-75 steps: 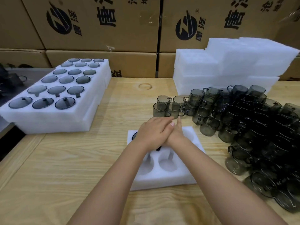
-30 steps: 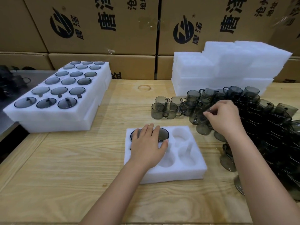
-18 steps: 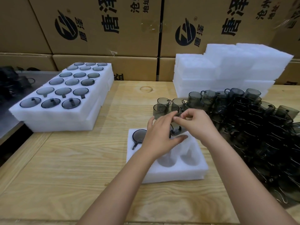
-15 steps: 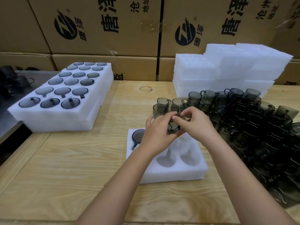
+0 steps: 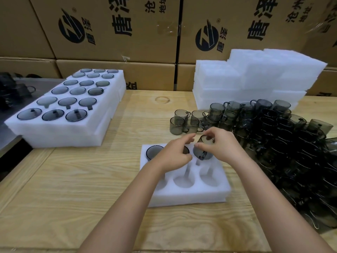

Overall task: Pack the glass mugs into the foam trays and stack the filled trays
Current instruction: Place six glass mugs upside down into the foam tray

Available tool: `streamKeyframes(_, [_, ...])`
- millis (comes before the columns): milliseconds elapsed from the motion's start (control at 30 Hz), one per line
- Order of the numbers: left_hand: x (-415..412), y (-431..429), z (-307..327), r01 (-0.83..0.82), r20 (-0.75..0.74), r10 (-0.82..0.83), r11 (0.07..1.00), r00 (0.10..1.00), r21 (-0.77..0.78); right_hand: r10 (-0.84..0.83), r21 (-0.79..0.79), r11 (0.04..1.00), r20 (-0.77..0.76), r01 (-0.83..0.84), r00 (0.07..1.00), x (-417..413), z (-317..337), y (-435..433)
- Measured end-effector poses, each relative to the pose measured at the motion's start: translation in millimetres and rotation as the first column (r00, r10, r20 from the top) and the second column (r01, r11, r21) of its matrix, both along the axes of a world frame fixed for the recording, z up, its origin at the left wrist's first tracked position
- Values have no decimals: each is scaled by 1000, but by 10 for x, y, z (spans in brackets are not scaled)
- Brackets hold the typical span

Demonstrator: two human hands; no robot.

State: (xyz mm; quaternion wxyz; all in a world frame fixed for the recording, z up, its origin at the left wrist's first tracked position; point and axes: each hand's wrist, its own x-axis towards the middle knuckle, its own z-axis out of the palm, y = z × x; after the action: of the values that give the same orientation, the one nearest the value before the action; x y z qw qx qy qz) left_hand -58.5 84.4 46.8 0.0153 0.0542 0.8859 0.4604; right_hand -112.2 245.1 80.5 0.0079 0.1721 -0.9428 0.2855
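Note:
A white foam tray (image 5: 191, 196) with six pockets lies on the wooden table in front of me. A smoky glass mug (image 5: 154, 151) sits in its far left pocket. A second mug (image 5: 186, 150) is in the far middle pocket, mostly hidden by my left hand (image 5: 173, 157), which lies over it with loosely bent fingers. My right hand (image 5: 222, 148) pinches a third mug (image 5: 203, 151) by the rim and holds it tilted, handle down, over the far right pocket. The three near pockets hold nothing.
A big heap of loose mugs (image 5: 282, 143) covers the table's right side, with a few upright mugs (image 5: 184, 121) just behind the tray. Two stacked filled trays (image 5: 60, 132) stand at the left. Empty foam trays (image 5: 255, 75) are piled at the back right, before cardboard boxes (image 5: 118, 33).
My right hand fetched a mug from the heap and brought it over the tray. Both hands met on it, then my left hand let go as the mug came down toward the far right pocket.

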Motion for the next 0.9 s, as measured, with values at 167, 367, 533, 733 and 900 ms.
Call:
streamKeyframes(167, [-52, 21, -69, -40, -15, 42, 990, 999, 133, 97, 243, 968, -134, -62, 986, 18, -121, -128])
streamKeyframes(367, [-15, 153, 14, -95, -210, 130, 981, 969, 171, 103, 139, 986, -68, -92, 992, -35, -149, -80])
streamKeyframes(533, [-125, 371, 84, -75, -317, 39, 992, 947, -102, 191, 321, 935, -105, -149, 976, -175, -239, -225])
streamKeyframes(733, [-189, 460, -119, -23, -168, -48, 919, 985, -394, 161, 628, 757, 84, -178, 983, -212, -540, -245])
streamKeyframes(900, [-178, 405, -108, -12, -165, -62, 911, 984, -412, 151, 579, 804, 23, -136, 988, -200, -521, -263])
